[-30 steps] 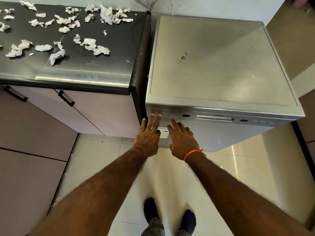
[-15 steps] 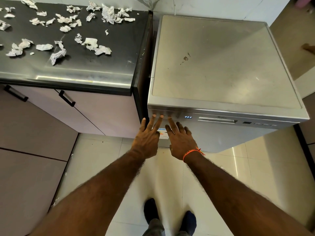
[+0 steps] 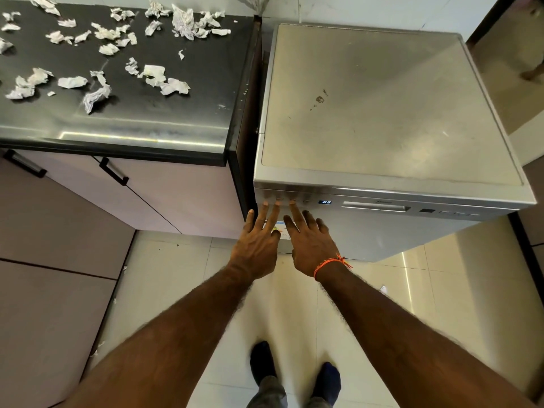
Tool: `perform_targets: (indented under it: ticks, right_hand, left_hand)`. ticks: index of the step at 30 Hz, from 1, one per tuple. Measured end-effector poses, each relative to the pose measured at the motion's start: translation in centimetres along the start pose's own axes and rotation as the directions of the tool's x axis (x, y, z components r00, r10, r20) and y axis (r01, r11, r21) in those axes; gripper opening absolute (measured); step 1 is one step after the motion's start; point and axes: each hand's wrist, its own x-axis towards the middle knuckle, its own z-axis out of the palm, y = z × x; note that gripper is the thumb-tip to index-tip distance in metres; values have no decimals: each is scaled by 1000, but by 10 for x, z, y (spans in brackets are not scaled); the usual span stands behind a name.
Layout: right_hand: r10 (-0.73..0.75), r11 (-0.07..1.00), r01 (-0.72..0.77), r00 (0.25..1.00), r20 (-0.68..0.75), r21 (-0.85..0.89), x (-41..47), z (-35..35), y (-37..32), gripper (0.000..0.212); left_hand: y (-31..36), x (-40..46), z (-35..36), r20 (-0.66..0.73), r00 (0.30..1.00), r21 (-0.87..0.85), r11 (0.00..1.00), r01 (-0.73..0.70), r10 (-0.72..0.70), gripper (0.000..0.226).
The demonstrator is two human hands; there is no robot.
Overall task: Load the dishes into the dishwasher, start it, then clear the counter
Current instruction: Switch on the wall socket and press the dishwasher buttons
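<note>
Now both hands reach forward to the control strip at the near left corner of the dishwasher (image 3: 379, 113), whose door is closed; the left hand (image 3: 256, 245) is spread flat with straight fingers, two fingertips (image 3: 265, 204) touching the buttons at the far left of the strip, holding nothing; the right hand (image 3: 312, 245) lies just beside it, index finger stretched out so its tip meets the next button to the right, the other fingers loosely bent, gripping nothing; an orange thread bracelet (image 3: 331, 265) circles the right wrist. Just right of the fingertips a small blue display (image 3: 326, 202) glows on the strip, and further right sits the recessed door handle (image 3: 375, 206); a sticker (image 3: 281, 228) on the door front shows between the two hands. The dishwasher's flat silver top is bare apart from a small brown stain (image 3: 319, 99).

To the left, touching the dishwasher's side, stands the dark counter (image 3: 182, 113); torn, crumpled scraps of paper (image 3: 164, 79) lie scattered across its far and left parts, well apart from the hands. Below the counter are pale cabinet doors with black handles (image 3: 113, 171). The floor (image 3: 164, 275) is pale tile; the person's two dark-socked feet (image 3: 263, 363) stand on it near the bottom of the view, between the forearms.
</note>
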Motion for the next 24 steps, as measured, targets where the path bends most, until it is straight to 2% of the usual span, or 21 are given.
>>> perform_targets:
  ticks: [12, 24]
  right_hand:
    - [17, 1000, -17, 1000, -8, 22, -1, -3, -5, 91]
    - [23, 1000, -23, 999, -28, 21, -4, -2, -6, 90]
  left_hand:
    - [-10, 1, 3, -13, 1000, 38, 999, 3, -3, 46]
    - [-8, -2, 2, -5, 1000, 23, 1000, -11, 11, 44]
